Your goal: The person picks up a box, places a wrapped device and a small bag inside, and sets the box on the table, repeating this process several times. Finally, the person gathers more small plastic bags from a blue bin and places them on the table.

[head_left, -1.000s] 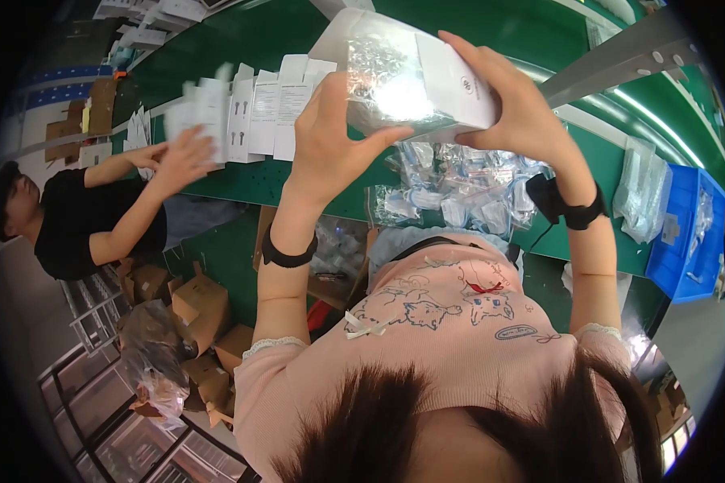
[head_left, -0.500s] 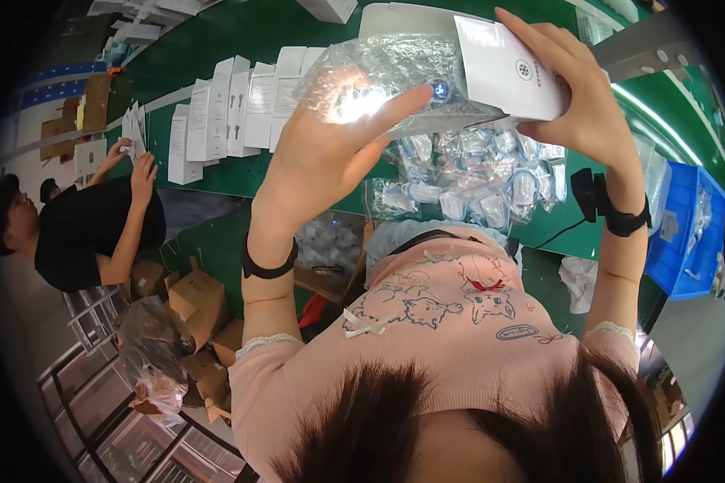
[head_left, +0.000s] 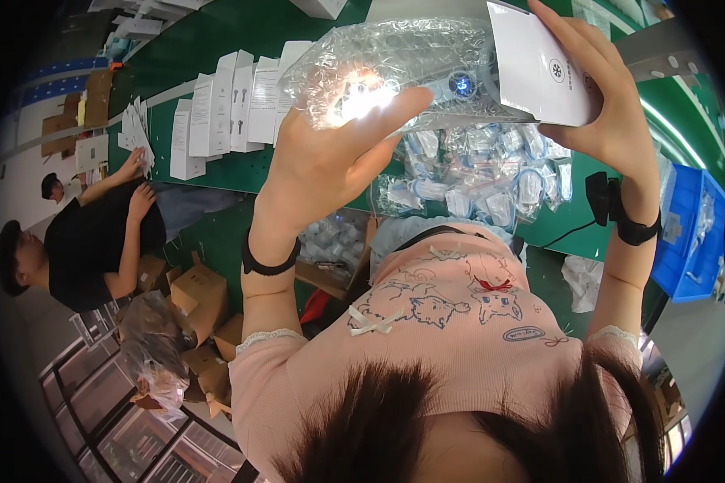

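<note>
A clear bubble-wrap bag (head_left: 435, 40) lies lengthwise in front of me, with a small device inside. Through the plastic shows the device's round, blue-lit display (head_left: 461, 84), and a strong white glare covers the bag's left part. My left hand (head_left: 338, 153) is closed round the bag's left part, thumb along its near side. My right hand (head_left: 600, 88) grips a white box (head_left: 540, 68) with a snowflake mark, fingers over the far side and thumb below. The bag's right end is hidden behind the box's white panel. Below lie several bagged white-and-blue parts (head_left: 491, 173).
White boxes (head_left: 242, 101) stand in a row on the green table (head_left: 161, 64). A blue bin (head_left: 685, 233) sits at the right, near a black cabled device (head_left: 600, 197). At left another person (head_left: 97, 233) handles white sheets (head_left: 135, 133). Cardboard boxes (head_left: 197, 302) lie on the floor.
The white box in my right hand has moved right, and more of the bubble-wrap bag shows to its left. The display has shifted slightly right. The other person's hands have moved lower.
</note>
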The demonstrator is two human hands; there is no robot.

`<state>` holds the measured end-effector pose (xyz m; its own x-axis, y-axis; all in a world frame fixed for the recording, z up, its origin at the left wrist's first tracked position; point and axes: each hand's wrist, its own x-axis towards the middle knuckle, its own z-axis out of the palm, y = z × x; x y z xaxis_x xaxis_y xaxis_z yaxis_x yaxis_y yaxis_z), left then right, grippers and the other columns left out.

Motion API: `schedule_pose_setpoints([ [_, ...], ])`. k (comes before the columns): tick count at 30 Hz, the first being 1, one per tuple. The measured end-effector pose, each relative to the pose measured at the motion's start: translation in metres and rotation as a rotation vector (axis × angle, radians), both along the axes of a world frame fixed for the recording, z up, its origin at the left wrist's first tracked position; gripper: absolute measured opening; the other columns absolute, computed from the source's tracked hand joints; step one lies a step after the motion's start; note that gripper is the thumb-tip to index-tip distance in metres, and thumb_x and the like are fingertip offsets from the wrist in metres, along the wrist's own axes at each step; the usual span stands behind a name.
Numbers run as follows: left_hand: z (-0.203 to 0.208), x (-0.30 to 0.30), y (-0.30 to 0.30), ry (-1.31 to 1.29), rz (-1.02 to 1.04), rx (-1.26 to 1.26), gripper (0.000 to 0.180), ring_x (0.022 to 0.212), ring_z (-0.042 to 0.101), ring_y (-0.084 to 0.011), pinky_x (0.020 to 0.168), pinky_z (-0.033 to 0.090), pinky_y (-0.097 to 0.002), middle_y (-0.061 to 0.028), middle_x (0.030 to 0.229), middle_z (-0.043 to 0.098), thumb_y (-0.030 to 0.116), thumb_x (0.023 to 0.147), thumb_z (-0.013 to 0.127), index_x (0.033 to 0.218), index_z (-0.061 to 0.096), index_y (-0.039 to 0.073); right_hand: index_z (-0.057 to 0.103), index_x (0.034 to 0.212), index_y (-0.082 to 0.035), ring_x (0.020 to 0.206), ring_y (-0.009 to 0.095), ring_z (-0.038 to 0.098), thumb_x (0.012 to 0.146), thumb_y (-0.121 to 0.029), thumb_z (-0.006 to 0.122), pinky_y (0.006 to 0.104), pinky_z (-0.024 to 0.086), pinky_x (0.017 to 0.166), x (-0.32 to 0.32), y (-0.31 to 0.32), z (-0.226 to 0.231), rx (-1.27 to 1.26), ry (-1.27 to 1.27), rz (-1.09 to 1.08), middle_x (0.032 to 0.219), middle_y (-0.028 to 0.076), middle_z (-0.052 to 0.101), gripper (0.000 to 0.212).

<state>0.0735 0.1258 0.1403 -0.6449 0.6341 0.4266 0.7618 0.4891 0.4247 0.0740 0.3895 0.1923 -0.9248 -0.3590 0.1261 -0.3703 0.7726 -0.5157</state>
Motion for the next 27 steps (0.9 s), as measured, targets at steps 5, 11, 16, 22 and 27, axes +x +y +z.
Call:
schedule_pose_setpoints([
  [5,0.001,-0.005,-0.001,0.026,-0.046,-0.094,0.041,0.076,0.063,-0.0205,0.062,0.048,-0.0240,-0.0071,0.099,0.063,-0.001,0.067,0.064,0.106,0.059,0.010,0.046,0.120,-0.001,0.087,0.028,0.050,0.046,-0.021,0.074,0.0334,0.037,0.077,0.001,-0.005,0.000,0.091,0.139,0.065,0.094,0.014,0.051,0.082],
  [11,0.000,0.001,0.004,-0.103,0.021,-0.086,0.039,0.078,0.063,-0.0216,0.064,0.048,-0.0242,-0.0076,0.101,0.062,-0.001,0.069,0.063,0.106,0.059,0.009,0.046,0.120,-0.002,0.086,0.028,0.051,0.047,-0.021,0.073,0.0338,0.037,0.075,-0.006,-0.006,-0.005,0.034,0.067,0.057,0.093,0.014,0.051,0.080],
  [16,-0.002,0.000,0.004,-0.141,0.003,-0.005,0.056,0.074,0.053,-0.0309,0.066,0.045,-0.0356,-0.0131,0.087,0.057,-0.005,0.065,0.062,0.115,0.054,0.020,0.045,0.121,-0.002,0.086,0.027,0.050,0.048,-0.021,0.073,0.0333,0.037,0.075,-0.007,-0.006,-0.009,-0.012,0.028,0.049,0.092,0.013,0.051,0.080],
  [22,-0.002,0.001,0.001,-0.115,0.026,0.050,0.054,0.079,0.055,-0.0308,0.065,0.045,-0.0347,-0.0115,0.095,0.059,-0.003,0.066,0.063,0.116,0.052,0.016,0.044,0.122,-0.002,0.087,0.027,0.049,0.049,-0.021,0.073,0.0329,0.037,0.075,-0.007,-0.005,-0.015,-0.052,-0.009,0.043,0.092,0.013,0.050,0.081],
  [27,0.000,-0.009,0.001,0.075,-0.079,0.023,0.051,0.092,0.059,-0.0264,0.082,0.045,-0.0317,-0.0121,0.105,0.059,0.002,0.065,0.070,0.112,0.047,0.004,0.043,0.123,-0.003,0.089,0.027,0.049,0.050,-0.021,0.073,0.0327,0.037,0.078,-0.007,-0.004,-0.017,-0.092,-0.038,0.047,0.095,0.014,0.050,0.080],
])
